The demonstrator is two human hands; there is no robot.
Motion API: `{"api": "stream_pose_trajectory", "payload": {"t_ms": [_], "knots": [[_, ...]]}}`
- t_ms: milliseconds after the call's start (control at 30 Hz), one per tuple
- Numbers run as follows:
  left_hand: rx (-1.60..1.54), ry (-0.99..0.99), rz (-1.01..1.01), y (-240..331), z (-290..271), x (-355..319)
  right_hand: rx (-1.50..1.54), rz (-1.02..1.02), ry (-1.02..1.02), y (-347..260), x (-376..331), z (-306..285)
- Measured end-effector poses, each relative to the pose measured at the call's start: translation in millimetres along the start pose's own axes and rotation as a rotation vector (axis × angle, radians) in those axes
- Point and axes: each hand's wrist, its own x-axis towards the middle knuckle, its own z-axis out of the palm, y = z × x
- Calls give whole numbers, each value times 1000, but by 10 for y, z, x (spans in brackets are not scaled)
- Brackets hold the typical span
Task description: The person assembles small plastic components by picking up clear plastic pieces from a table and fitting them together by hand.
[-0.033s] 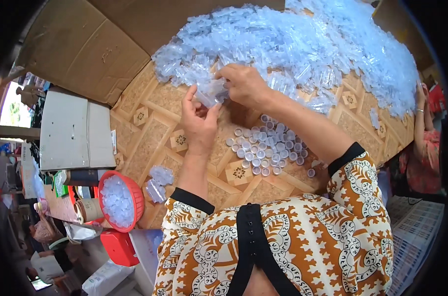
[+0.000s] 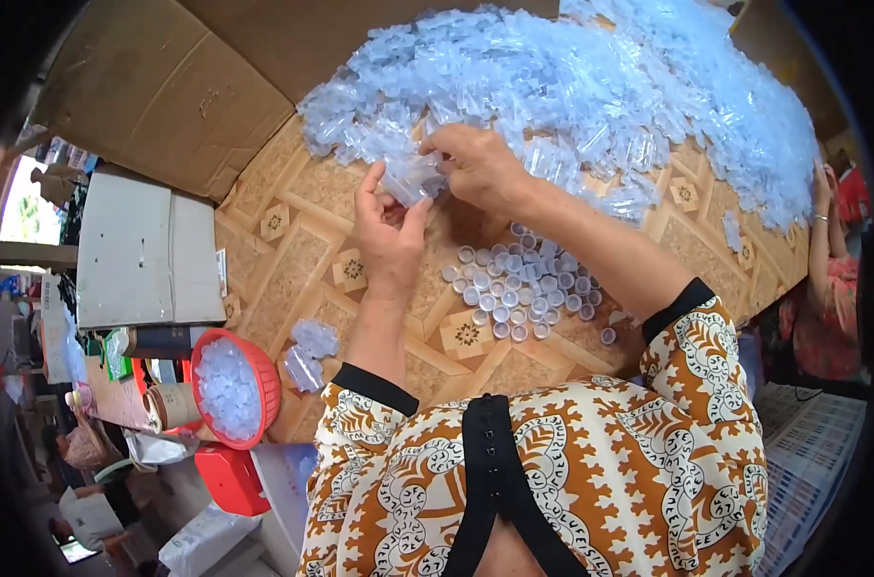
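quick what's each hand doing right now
left hand: fingers closed on the clear plastic piece
right hand: closed on the same piece

Clear glossy plastic tubes [image 2: 571, 87] (heaped); matt brown cardboard [image 2: 158, 96]; smooth patterned floor [image 2: 292, 260]; red plastic basket [image 2: 264, 385].

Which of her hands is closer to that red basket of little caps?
Left. The left hand is up and to the right of the red basket, nearer it; the right hand is farther right, by the clear pile.

Pale blue clear plastic tubes [image 2: 591, 87], red basket [image 2: 264, 385], brown-and-white batik sleeves [image 2: 706, 346], tan patterned floor [image 2: 292, 260].
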Motion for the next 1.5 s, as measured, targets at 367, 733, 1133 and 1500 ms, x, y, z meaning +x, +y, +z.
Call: {"api": "stream_pose_trajectory", "payload": {"t_ms": [367,733,1133,1500], "knots": [[-10,-114,140,71,3,-100,903,427,166,-248,-176,-88],[-371,-173,20,183,46,-178,1159,597,-236,-233,-245,-310],[-501,-228,-23,325,4,-234,1013,504,-321,-336,-212,-444],[-563,-240,-19,322,8,-230,789,272,-159,-376,-203,-448]]}}
